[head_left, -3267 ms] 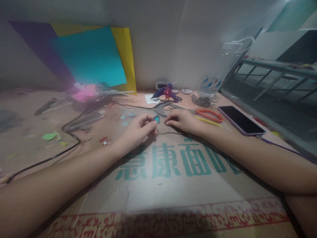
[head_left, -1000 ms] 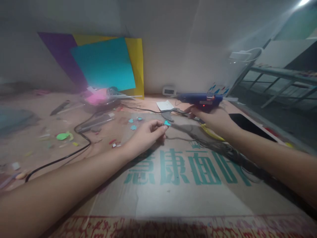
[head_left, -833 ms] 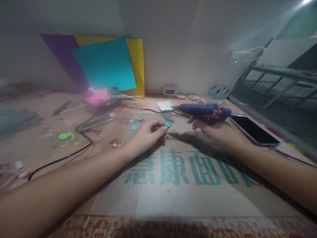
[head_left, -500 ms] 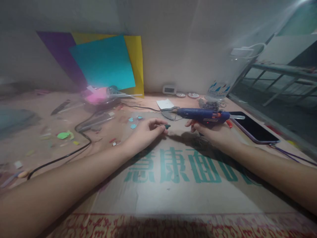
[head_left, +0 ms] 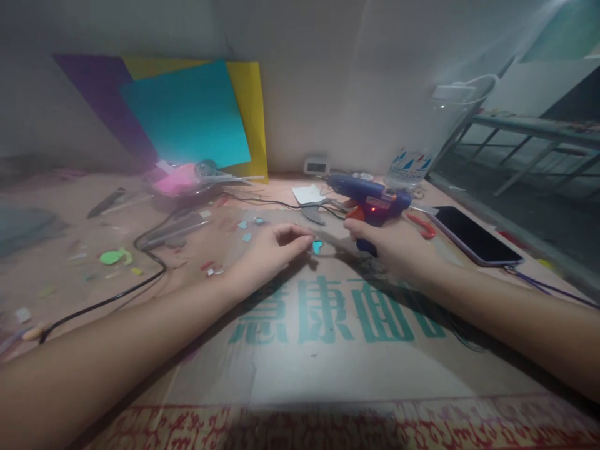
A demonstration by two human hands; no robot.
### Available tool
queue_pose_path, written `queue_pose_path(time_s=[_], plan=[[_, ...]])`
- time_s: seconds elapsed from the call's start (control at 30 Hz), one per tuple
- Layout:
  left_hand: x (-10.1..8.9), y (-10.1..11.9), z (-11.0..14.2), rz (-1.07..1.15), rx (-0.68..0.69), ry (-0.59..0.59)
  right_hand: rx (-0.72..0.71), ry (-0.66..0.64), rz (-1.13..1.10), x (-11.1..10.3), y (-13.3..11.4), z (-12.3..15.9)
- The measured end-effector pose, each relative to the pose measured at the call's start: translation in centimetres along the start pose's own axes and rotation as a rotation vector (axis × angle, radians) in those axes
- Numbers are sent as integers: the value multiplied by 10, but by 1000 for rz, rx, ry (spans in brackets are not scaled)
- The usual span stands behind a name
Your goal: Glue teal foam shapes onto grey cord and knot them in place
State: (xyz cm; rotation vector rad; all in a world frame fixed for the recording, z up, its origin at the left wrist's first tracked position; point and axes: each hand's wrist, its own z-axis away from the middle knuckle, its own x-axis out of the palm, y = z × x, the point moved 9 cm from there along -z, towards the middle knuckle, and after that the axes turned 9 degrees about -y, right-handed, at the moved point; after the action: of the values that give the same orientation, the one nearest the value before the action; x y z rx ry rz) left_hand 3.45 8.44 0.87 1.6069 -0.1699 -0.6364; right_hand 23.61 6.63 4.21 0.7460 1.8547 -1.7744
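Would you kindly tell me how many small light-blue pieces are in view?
4: one piece at the fingertips of the left hand, and three pieces left of it; others may be hidden.

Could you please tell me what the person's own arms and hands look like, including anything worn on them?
The left forearm and right forearm are bare, with no sleeve in view. Neither the left hand nor the right hand wears a glove, and no watch or bracelet shows.

Bare forearms (head_left: 154,340), slim bare fingers (head_left: 298,246)
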Motion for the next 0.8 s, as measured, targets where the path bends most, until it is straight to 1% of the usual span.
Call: queue_pose_path(time_s=[0.13,0.2,0.3,0.43,0.53,0.63,0.7,0.8], plan=[[4,2,0,29,49,-26,-118,-87,-90,21,-13,4],[4,5,0,32,59,-22,-122,-128,-133,29,-15,7],[5,8,3,24,63,-21,-87,-189,-171,38,-16,11],[7,10,4,16,78,-38,-53,-199,-121,39,-18,17],[9,9,3,6,89,-56,-58,-197,-185,40,-21,21],[11,9,2,9,98,-66,-1,-208,-231,42,-16,22],[7,14,3,-28,132,-22,14,-203,-226,42,-13,21],[1,25,8,-214,212,64,-32,-167,-186,37,-16,18]])
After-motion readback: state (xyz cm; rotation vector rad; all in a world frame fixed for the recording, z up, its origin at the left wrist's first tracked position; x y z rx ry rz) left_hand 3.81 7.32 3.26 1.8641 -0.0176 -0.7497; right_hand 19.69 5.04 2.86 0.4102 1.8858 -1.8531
